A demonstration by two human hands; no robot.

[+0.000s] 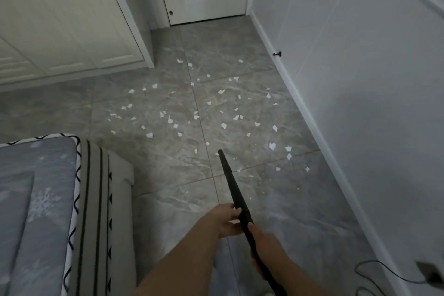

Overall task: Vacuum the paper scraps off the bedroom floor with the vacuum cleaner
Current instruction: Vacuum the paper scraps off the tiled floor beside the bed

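Fingers of the left hand (228,220) curl round the black vacuum nozzle (231,184) partway along it; the right hand (263,243) grips it nearer the body. Its long axis runs away from the hands, slightly leftward, tip low over the grey tiled floor (156,158). Paper scraps (223,125) lie beyond and right of the tip, between bed (36,199), wardrobe (72,19) and wall (360,79).

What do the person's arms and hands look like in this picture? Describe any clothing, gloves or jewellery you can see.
Both forearms are bare up to the frame edge, with no sleeves showing. The left hand and right hand wear no gloves, and no rings, watch or bracelet show. No markings are visible on them.
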